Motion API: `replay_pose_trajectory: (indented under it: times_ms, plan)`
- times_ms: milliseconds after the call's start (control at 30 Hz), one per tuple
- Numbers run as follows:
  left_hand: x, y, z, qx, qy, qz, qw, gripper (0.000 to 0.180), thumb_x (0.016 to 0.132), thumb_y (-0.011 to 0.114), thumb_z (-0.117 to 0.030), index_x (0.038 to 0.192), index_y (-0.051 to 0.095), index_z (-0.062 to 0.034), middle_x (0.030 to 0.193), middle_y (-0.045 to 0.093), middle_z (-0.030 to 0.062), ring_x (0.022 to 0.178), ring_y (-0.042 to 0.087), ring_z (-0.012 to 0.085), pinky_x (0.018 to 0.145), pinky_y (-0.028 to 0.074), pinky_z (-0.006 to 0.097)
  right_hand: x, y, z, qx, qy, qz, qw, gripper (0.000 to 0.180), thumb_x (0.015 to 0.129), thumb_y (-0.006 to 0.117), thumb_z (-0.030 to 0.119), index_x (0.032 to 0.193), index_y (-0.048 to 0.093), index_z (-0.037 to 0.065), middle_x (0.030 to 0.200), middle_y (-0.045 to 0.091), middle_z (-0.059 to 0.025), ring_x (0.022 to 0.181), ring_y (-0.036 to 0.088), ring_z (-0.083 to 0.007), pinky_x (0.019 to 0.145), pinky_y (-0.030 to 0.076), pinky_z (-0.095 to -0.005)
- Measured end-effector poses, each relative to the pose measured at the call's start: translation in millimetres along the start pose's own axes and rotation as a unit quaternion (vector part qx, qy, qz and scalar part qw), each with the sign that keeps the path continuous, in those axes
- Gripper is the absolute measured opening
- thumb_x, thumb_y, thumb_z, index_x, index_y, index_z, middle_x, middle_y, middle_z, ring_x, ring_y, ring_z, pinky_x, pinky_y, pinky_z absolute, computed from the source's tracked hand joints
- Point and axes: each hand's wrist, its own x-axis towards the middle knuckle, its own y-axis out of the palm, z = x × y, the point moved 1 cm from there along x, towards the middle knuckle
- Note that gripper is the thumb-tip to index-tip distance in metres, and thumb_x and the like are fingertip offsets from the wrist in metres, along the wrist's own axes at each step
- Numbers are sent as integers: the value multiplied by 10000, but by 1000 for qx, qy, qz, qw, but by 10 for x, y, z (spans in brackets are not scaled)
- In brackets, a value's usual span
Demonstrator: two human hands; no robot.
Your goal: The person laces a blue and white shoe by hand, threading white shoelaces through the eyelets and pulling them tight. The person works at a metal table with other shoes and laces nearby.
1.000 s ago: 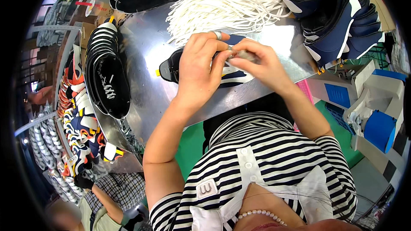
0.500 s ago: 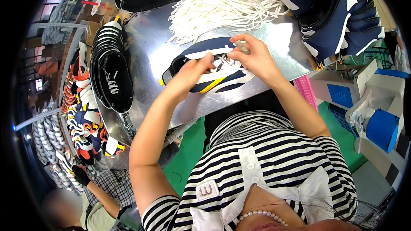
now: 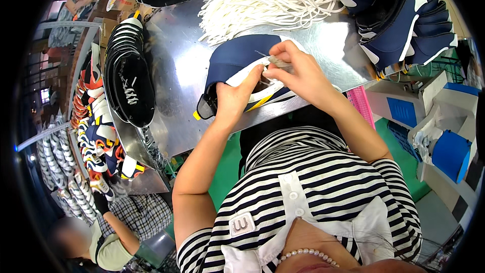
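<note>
A navy and white shoe upper [image 3: 241, 53] with a yellow stripe lies on the metal table in front of me, tilted so its navy side faces up. My left hand [image 3: 236, 96] grips its white eyelet edge, thumb on top and fingers out of sight inside the opening. In my right hand [image 3: 298, 73] is a small tool with a beige, wrapped-looking handle [image 3: 278, 61], pinched between thumb and fingers; a thin metal tip seems to stick out of it. Its exact kind is unclear. Both hands meet at the eyelets, where white lace shows partly.
Loose white laces [image 3: 262, 5] are heaped behind the shoe upper. Stacked navy uppers [image 3: 399, 25] stand at the right, nested black-lined uppers [image 3: 130, 81] at the left. A pink basket [image 3: 359, 105] hangs by the table's right edge. Another person's gloved hand [image 3: 100, 202] is at lower left.
The shoe upper has rolled, showing more of its navy side. My left hand has shifted to its eyelet edge, and my right hand has moved slightly left, closer to the left thumb.
</note>
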Motion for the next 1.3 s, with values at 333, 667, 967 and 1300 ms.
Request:
replay_pose_trajectory:
  times_ms: [333,667,967,1300]
  plan:
    - [1,-8,17,4,-14,2,1000,244,845,763,-123,1017,688,33,937,711,64,822,663,127,735,524,267,32,-179,15,-24,22,76,997,143,922,637,106,915,621,-36,766,681,-128,686,672,-208,656,512,-310]
    - [-58,-66,-90,28,-58,99,993,167,944,634,-160,841,667,-33,658,577,-19,599,506,61,528,379,242,158,4,134,-278,-24,123,952,137,892,608,153,867,577,23,723,659,-191,743,670,-376,651,505,-473]
    - [149,-121,-23,49,-49,119,990,437,804,787,-59,1205,620,-15,1107,680,54,1004,629,138,886,511,295,138,144,-220,-26,-91,-51,994,180,948,617,145,1097,607,46,895,696,-154,809,688,-333,701,533,-389]
    - [22,-455,-232,-158,-209,227,938,160,852,706,-132,957,677,-15,818,609,10,748,542,109,748,429,229,235,317,-228,-184,-40,-72,979,172,973,576,174,1073,572,34,840,688,-180,767,669,-370,669,522,-443]
